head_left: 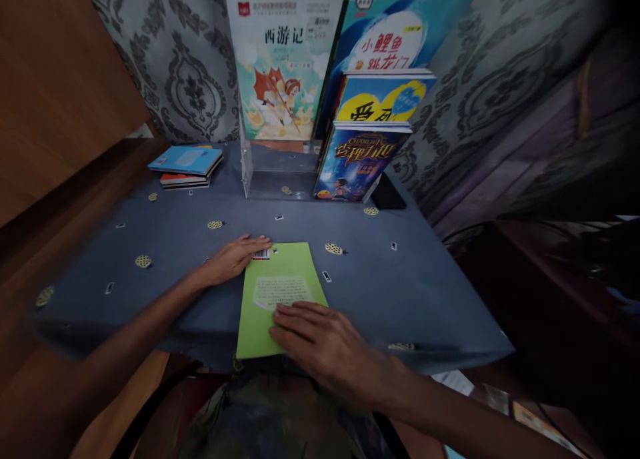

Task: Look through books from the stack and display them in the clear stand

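A thin green book [281, 262] lies at the table's front edge, its barcode at the far left corner and a pale text panel in the middle. Fingers stretched out, my left hand [233, 259] rests along that far left corner, partly over the barcode. My right hand [325, 342] lies across the near right part of the cover with its fingers extended. Its thumb is hidden, so whether it reaches under the book's edge is unclear.
A clear acrylic stand [280, 184] holds several upright books, including a dark blue one [357, 165] and a white-and-green one [285, 65]. A small book stack [186, 162] sits at the back left. A dark flat object [389, 192] lies right of the stand on the blue tablecloth [390, 279].
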`<state>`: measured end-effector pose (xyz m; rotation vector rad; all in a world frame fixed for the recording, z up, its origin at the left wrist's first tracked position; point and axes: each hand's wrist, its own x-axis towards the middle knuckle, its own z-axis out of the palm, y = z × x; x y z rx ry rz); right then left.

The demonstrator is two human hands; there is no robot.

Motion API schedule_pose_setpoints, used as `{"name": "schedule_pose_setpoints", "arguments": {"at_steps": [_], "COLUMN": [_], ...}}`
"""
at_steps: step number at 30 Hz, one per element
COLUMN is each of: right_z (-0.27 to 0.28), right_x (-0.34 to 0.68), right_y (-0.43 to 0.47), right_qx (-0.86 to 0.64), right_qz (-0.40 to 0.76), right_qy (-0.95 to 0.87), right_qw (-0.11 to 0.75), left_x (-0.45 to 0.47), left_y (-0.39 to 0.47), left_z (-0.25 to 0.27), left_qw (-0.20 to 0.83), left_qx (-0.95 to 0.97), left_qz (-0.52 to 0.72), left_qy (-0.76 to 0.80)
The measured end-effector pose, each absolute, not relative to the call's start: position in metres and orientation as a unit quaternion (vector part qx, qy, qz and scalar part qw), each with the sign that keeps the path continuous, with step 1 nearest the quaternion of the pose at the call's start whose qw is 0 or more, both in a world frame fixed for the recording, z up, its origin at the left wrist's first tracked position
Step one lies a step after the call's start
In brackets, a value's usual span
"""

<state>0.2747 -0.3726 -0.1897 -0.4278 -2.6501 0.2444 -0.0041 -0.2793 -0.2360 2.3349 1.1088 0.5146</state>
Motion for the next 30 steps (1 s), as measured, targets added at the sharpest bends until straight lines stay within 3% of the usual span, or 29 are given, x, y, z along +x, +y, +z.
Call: {"name": "schedule_pose_setpoints", "arguments": {"at_steps": [7,13,19,22,26,30], "right_z": [-0.137,-0.117,-0.15,-0.184,-0.215,-0.229], "right_x": [0.276,0.271,0.269,0.265,0.26,0.264], "right_y": [-0.319,-0.279,-0.239,-0.223,-0.21,-0.205], "right_qx": [-0.232,-0.256,-0.274,-0.301,-0.372,-0.427], "right_qz": [0.211,0.304,0.433,0.526,0.583,0.573], "right_qy": [-0.881,-0.823,-0.691,-0.609,-0.517,-0.535], "right_qw": [0.355,0.405,0.51,0.511,0.504,0.451], "left_x": [0.007,0.02,0.038,0.048,0.052,0.037], "left_y": [-0.288,-0.29,-0.261,-0.248,-0.234,-0.228], "left_z": [-0.211,-0.217,-0.215,-0.207,-0.206,-0.216], "left_qw": [0.425,0.483,0.538,0.554,0.567,0.5], "left_qx": [0.744,0.606,0.447,0.361,0.312,0.444], "left_qz": [0.33,0.491,0.6,0.643,0.623,0.478], "left_qy": [0.396,0.399,0.388,0.387,0.439,0.569]}}
